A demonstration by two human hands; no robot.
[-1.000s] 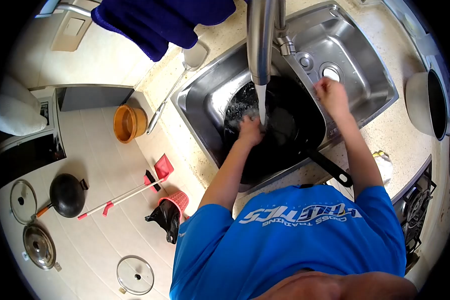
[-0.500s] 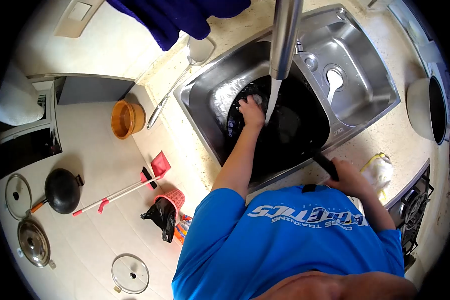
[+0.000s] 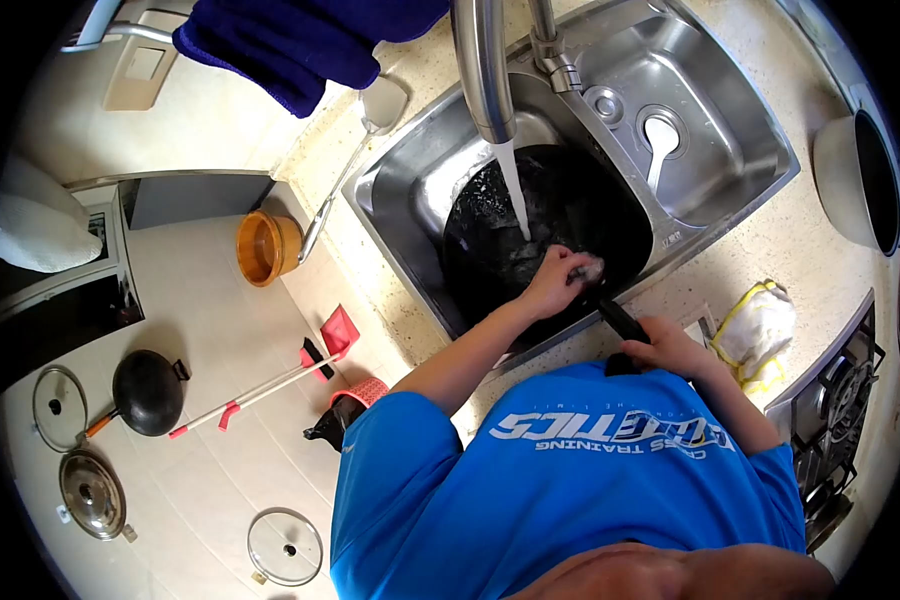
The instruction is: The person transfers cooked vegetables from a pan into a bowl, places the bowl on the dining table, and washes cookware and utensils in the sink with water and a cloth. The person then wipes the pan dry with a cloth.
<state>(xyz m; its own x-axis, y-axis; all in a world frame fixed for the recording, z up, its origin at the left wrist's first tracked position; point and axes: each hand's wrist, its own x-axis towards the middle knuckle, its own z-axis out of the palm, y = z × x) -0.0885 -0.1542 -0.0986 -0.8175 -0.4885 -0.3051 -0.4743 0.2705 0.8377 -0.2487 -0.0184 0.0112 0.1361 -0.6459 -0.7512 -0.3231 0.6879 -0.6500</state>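
A black wok (image 3: 610, 215) sits tilted in the left basin of the steel sink (image 3: 410, 165), with water in its bowl. My right hand (image 3: 667, 347) is closed around its black handle (image 3: 622, 322) at the sink's front edge. My left hand (image 3: 555, 283) is over the wok's near side, fingers closed on a greyish scouring pad (image 3: 588, 268). Water pours from the faucet (image 3: 485, 90) into the wok, a little beyond my left hand. The wok's underside is hidden.
A white spoon (image 3: 660, 150) lies in the right basin. On the counter are a metal spatula (image 3: 370, 115), a yellow-edged cloth (image 3: 757, 330) and a pot (image 3: 855, 185). The gas stove (image 3: 835, 400) stands at right. A blue towel (image 3: 280, 50) hangs at the top.
My left hand has moved from the wok's far left side to its near right side, close to the handle. The faucet appears further left in view. My right hand keeps hold of the handle.
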